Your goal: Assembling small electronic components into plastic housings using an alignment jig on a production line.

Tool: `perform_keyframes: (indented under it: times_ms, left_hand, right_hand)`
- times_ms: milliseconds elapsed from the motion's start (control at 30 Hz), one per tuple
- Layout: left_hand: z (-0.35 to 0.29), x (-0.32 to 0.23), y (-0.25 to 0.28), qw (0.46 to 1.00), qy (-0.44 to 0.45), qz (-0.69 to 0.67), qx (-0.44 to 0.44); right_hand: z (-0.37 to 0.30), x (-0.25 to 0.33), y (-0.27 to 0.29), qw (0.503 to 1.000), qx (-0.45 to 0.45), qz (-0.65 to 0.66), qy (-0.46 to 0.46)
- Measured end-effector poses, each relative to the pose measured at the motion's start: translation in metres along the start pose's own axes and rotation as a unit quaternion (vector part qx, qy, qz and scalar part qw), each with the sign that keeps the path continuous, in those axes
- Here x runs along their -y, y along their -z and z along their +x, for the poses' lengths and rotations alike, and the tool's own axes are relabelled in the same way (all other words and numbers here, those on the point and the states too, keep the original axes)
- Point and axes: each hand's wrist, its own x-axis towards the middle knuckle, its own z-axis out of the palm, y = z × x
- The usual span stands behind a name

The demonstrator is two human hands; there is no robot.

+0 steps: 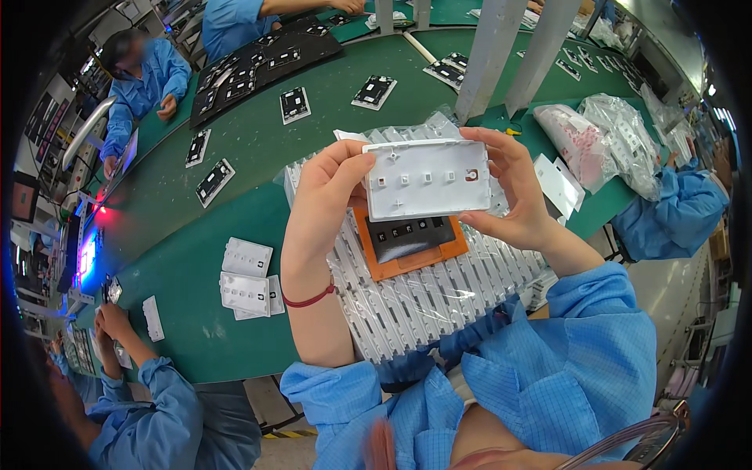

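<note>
Between my two hands I hold up a white rectangular plastic cover (428,196), its face with a row of small square openings turned toward me. My left hand (333,174) grips its left end, thumb on the face. My right hand (513,188) pinches the right end, with fingers along the top corner and the thumb at the lower corner. Beneath the cover sits an orange fixture (384,270) with a black panel (407,240) in it, partly hidden by the cover. The fixture rests on rows of white plastic parts (407,313) under clear film.
Several white covers (247,290) are stacked on the green table (180,329) to my left. Assembled units (374,92) lie on the green belt beyond. Metal posts (489,59) rise ahead. Bagged parts (619,141) lie at right. Co-workers in blue (157,70) sit around.
</note>
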Motion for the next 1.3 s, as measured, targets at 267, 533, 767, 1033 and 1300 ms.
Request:
perform_keyframes:
  times_ms: [267,533,767,1033,1300]
  left_hand:
    - [0.0,0.0,0.001,1.0,-0.005,0.021,0.009]
    - [-0.001,0.001,0.0,0.999,0.001,0.041,-0.007]
    - [-0.002,-0.002,0.0,0.999,-0.003,0.044,0.0]
    - [0.0,0.0,0.002,0.999,0.013,0.049,0.01]
    - [0.013,0.027,0.024,0.86,-0.181,0.394,-0.269]
  right_hand:
    - [0.0,0.001,0.001,1.0,0.012,-0.009,0.008]
    - [-0.002,0.0,0.0,1.0,0.013,-0.02,-0.004]
    - [0.0,0.002,0.0,0.999,0.007,-0.042,0.007]
    - [0.007,0.011,0.005,0.977,0.03,-0.2,0.068]
    - [-0.001,-0.006,0.001,0.979,0.085,-0.186,0.012]
